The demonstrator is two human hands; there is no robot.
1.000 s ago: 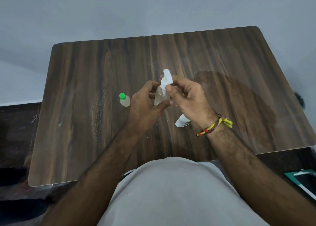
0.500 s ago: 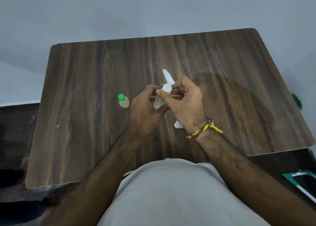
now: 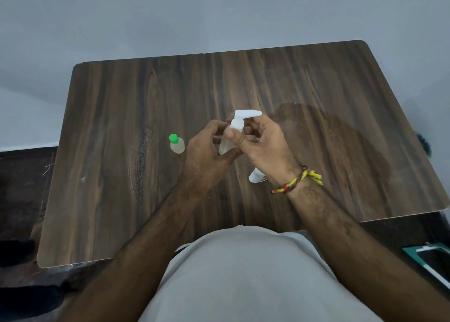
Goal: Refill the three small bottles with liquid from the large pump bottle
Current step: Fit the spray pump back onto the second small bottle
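Gripping the pump bottle (image 3: 227, 145) body, left hand (image 3: 207, 156) steadies while right hand (image 3: 264, 142) pinches its white collar; light, smooth plastic, probably slippery, best held low.

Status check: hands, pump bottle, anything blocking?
Left hand grips pump bottle body. Right hand pinches pump head. Green-capped bottle stands clear, left; white item partly hidden under right wrist.
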